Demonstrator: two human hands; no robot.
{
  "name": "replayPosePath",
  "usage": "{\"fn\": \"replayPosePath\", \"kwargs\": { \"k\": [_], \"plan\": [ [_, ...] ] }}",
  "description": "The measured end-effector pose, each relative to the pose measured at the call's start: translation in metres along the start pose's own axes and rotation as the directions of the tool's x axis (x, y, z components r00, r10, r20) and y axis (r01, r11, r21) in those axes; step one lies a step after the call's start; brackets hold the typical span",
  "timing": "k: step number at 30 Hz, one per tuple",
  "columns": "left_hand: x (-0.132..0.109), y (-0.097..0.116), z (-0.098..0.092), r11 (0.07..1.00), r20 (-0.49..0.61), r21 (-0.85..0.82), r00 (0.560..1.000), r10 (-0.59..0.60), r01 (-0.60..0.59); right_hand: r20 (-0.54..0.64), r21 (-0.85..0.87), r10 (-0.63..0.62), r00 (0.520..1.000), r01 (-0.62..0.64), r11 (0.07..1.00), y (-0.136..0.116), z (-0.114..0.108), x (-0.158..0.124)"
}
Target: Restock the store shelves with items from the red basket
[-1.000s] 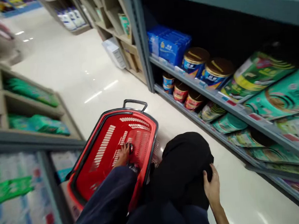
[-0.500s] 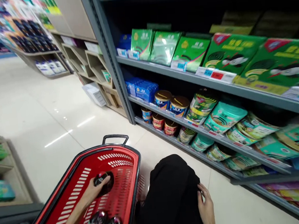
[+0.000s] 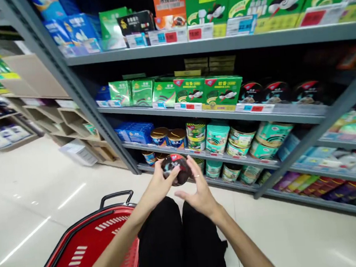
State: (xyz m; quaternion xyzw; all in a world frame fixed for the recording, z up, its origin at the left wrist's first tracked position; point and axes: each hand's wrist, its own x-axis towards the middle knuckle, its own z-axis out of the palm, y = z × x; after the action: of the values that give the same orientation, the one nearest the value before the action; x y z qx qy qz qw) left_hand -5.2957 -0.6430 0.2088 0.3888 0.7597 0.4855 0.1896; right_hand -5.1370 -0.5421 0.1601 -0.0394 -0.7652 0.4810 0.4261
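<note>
Above my knees, my left hand [image 3: 157, 184] grips a round black mosquito coil container [image 3: 177, 170] with a red patch on its label, thumb across the front. My right hand [image 3: 199, 189] is at the container's right side, fingers stretched and thumb spread away. Its fingertips are close to the edge; whether they touch it I cannot tell. Below my left forearm stands a red shopping basket [image 3: 68, 245] with a black rim and handle. The part of its inside that shows holds no containers; my arm and the frame edge hide the rest.
Ahead is a grey shelf unit [image 3: 189, 46]. It carries green mosquito coil boxes [image 3: 193, 92], similar black containers [image 3: 276, 92] and teal tubs [image 3: 217, 138]. A slanting grey post [image 3: 313, 135] divides it at right. A white box [image 3: 78, 153] sits on the floor at left.
My left hand has lifted a black container out of the basket to above my knees. My right hand has left my knee and come up beside it. The view has swung right.
</note>
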Motion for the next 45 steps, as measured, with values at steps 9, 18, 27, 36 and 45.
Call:
{"fn": "replayPosePath", "kwargs": {
  "k": [9,18,27,36,45],
  "plan": [
    [-0.003,0.09,0.007,0.833,0.281,-0.539,0.907,0.315,-0.122,-0.196,0.256,0.039,0.98,0.013,0.967,-0.043,-0.098,0.031],
    [0.039,0.123,0.033,0.731,0.385,-0.661,0.762,0.521,-0.167,-0.3,0.095,0.07,0.951,-0.043,0.994,-0.074,-0.15,0.036],
    [0.093,0.128,0.075,0.665,0.322,-0.703,0.72,0.614,-0.253,-0.434,-0.021,0.049,0.9,-0.064,0.998,-0.074,-0.168,0.061],
    [0.134,0.103,0.045,0.722,0.377,-0.661,0.742,0.555,-0.204,-0.342,-0.071,0.134,0.93,-0.168,0.983,-0.064,-0.165,0.104],
    [0.145,0.125,0.056,0.782,0.471,-0.568,0.678,0.565,-0.257,-0.423,-0.07,0.257,0.869,-0.314,0.947,-0.081,-0.177,0.092]
  ]
}}
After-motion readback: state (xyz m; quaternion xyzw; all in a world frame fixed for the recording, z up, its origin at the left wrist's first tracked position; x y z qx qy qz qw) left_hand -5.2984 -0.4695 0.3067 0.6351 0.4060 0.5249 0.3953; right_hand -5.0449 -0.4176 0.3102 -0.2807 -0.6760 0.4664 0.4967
